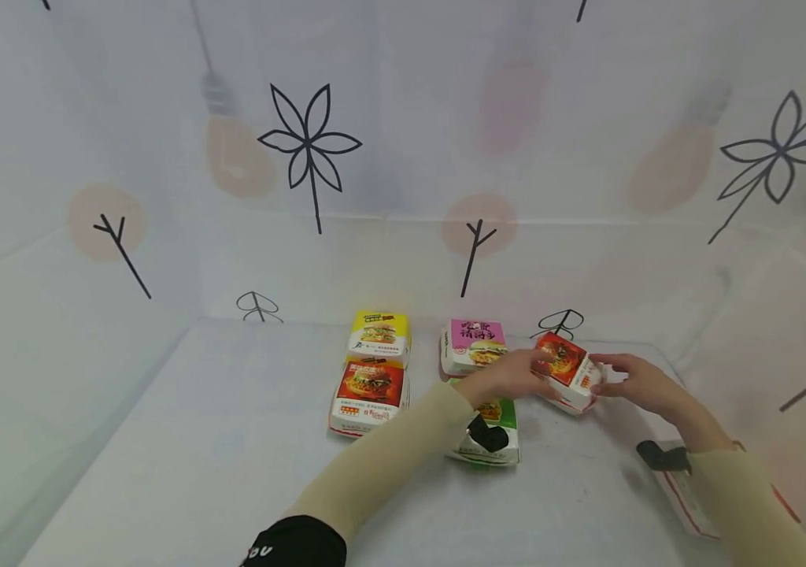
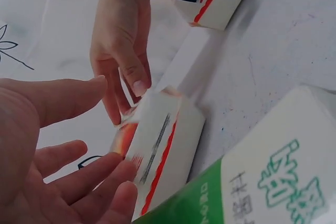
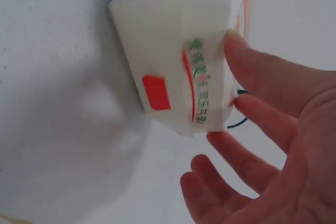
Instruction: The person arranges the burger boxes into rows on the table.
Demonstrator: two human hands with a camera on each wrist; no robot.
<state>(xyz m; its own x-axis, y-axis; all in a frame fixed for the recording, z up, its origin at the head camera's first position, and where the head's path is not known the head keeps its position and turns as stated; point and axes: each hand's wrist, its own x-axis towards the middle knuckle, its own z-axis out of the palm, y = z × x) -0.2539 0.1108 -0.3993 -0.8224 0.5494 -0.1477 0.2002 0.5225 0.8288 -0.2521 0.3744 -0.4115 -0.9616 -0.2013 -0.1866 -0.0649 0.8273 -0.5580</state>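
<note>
A red-and-white burger box (image 1: 563, 359) lies at an angle between the two hands at the back right of the table. My right hand (image 1: 642, 386) holds its right end; in the right wrist view the thumb and forefinger of that hand (image 3: 278, 108) are bent about an edge of the box (image 3: 168, 56). Beside the box's left side, my left hand (image 1: 512, 373) has its fingers extended. The left wrist view shows the left hand's thumb (image 2: 68, 98) standing apart from the box (image 2: 170, 140). A green-and-white burger box (image 1: 498, 441) sits below the left wrist, partly covered.
A pink-topped box (image 1: 474, 340) stands behind the green one. To the left, a yellow-and-white box (image 1: 380, 335) and another red-and-white box (image 1: 369, 394) stand in a column. Another box (image 1: 686, 496) lies under the right forearm. Patterned cloth walls (image 1: 389, 260) border the table.
</note>
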